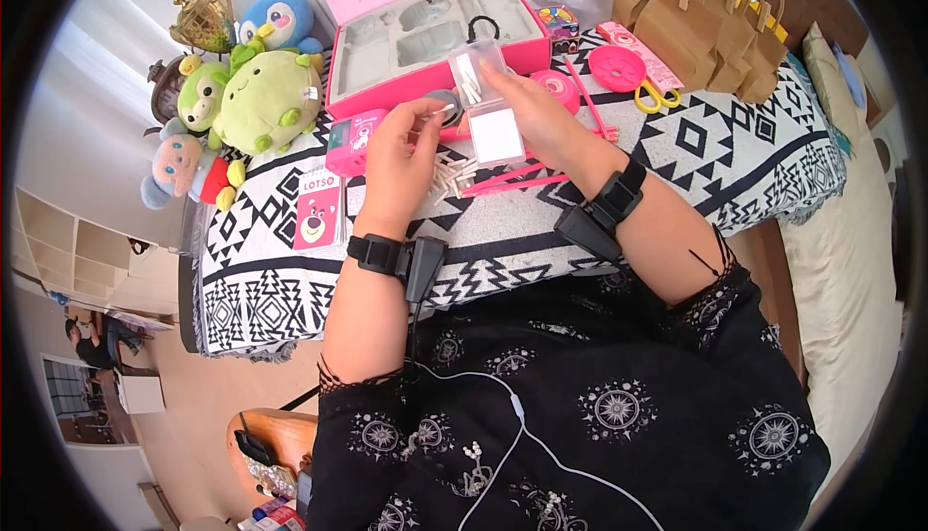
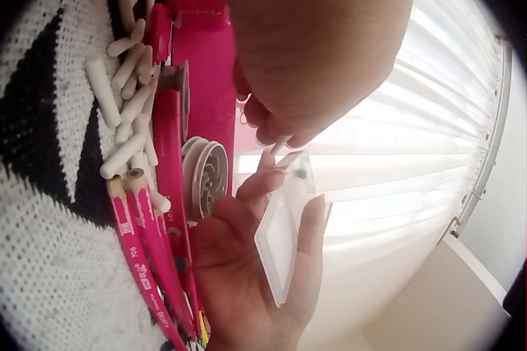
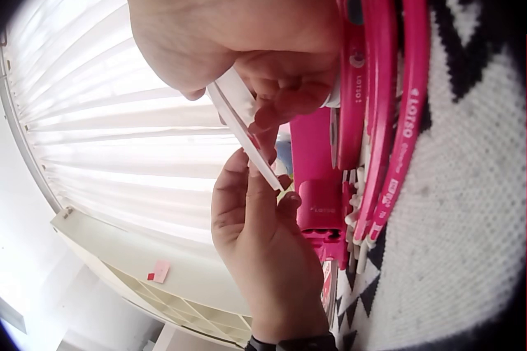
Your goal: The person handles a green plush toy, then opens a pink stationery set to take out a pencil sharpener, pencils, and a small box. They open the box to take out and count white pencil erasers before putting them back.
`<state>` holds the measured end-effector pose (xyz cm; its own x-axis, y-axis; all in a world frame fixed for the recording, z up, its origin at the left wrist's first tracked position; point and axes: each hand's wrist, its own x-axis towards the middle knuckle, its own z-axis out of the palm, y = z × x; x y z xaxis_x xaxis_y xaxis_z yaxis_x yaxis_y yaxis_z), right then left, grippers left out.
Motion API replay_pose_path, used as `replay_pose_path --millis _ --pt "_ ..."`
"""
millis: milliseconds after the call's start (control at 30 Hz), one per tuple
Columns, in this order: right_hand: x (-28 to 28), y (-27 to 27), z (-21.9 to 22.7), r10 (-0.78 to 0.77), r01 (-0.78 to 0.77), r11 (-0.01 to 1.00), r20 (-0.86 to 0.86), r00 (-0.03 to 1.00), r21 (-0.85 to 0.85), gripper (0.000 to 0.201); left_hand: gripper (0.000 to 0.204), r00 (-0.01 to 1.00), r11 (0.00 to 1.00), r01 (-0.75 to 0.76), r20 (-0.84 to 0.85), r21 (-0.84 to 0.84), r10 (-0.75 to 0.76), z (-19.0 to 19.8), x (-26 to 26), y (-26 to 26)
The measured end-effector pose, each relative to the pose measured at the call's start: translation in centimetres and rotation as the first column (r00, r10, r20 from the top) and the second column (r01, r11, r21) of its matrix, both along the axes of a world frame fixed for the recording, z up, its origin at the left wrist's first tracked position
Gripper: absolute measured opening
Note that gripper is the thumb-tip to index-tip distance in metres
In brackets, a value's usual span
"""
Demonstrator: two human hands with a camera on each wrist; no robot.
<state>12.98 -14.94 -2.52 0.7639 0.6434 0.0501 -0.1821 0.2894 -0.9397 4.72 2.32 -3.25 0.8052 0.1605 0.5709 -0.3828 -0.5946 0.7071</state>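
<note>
My right hand grips a small clear plastic box above the table, its hinged lid tipped open. Several short white sticks lie in the upper half, while the lower half shows a plain white surface. Close beside the box, my left hand pinches one white stick between thumb and fingertips. A loose pile of the same white sticks is on the patterned cloth below, next to pink pencils.
Behind the hands is an open pink gift box with a moulded grey tray. Plush toys sit at the left, near a Lotso notepad and a pink sharpener-like case. Yellow-handled scissors and paper bags are at the right.
</note>
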Motion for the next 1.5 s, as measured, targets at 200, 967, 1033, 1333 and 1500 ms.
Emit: replay_pose_path --millis 200,967,1033,1333,1500 --pt "-0.5 0.1 0.2 0.102 -0.102 0.995 -0.011 0.995 -0.022 0.050 0.013 0.999 1.000 -0.025 0.040 -0.005 0.025 0.4 -0.3 -0.1" --pt "-0.7 -0.1 0.3 0.285 -0.272 0.930 0.017 0.958 -0.248 0.054 0.008 0.999 0.996 0.037 -0.024 0.085 -0.035 0.6 -0.4 -0.1" --pt "-0.8 -0.2 0.3 0.291 -0.279 0.929 0.017 0.957 -0.242 0.053 0.008 0.999 0.999 0.036 -0.019 0.040 -0.036 0.2 -0.3 0.0" --pt "-1.1 -0.1 0.6 0.269 -0.261 0.930 -0.003 0.963 -0.258 0.046 0.011 0.999 1.000 0.013 -0.043 0.001 -0.013 0.3 -0.3 -0.1" --pt "-1.3 -0.2 0.9 0.293 -0.284 0.920 -0.007 0.956 -0.269 0.048 0.011 0.999 1.000 -0.002 -0.047 0.003 0.002 0.3 -0.2 -0.1"
